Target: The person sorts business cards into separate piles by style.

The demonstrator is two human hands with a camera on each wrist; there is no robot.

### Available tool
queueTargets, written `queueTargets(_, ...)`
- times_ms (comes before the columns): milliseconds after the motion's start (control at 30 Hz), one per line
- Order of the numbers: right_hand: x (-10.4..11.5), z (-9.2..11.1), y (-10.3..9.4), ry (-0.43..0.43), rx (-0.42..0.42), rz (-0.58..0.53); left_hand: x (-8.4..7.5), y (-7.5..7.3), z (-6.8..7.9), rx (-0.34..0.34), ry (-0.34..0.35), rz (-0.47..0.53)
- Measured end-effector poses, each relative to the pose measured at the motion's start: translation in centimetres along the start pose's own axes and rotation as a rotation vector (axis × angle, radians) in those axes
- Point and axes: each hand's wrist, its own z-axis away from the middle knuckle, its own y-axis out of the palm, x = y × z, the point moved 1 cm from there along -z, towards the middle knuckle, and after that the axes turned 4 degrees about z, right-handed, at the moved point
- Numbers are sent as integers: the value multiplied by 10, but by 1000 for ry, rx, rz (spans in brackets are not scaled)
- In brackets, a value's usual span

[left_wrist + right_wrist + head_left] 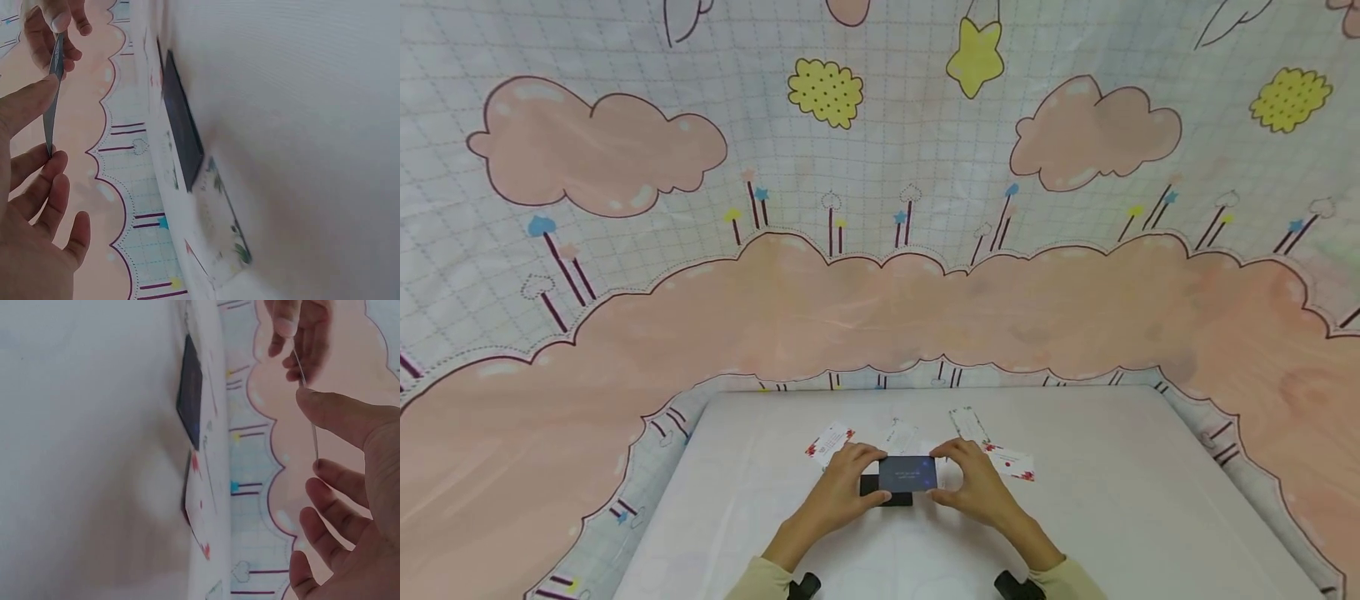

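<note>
Left hand [841, 487], right hand [976, 485], fingers [45, 181] partly spread, pinching dark card [907, 473]

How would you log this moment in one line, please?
left hand: pinches navy card; right hand: pinches same card; table: black card, printed white cards

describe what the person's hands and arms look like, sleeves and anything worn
The left hand and right hand are bare, with no gloves or rings visible. The left sleeve and right sleeve are pale yellowish beige. Beside each sleeve sits a small black piece, possibly the wrist camera; I can't make out cables or markings.
</note>
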Motion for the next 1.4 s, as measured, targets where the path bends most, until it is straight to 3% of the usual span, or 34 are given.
queueTargets(300,2,-4,24,-50,27,73,15,-1,12,15,-33,-35)
queueTargets(600,1,-8,38,-117,-9,97,27,2,17,9,-63,-36)
queueTargets(1133,-5,-15,56,-42,94,142,40,10,16,80,-157,-42)
queueTargets(1400,-5,-17,60,-23,106,173,47,14,13,87,-125,-74)
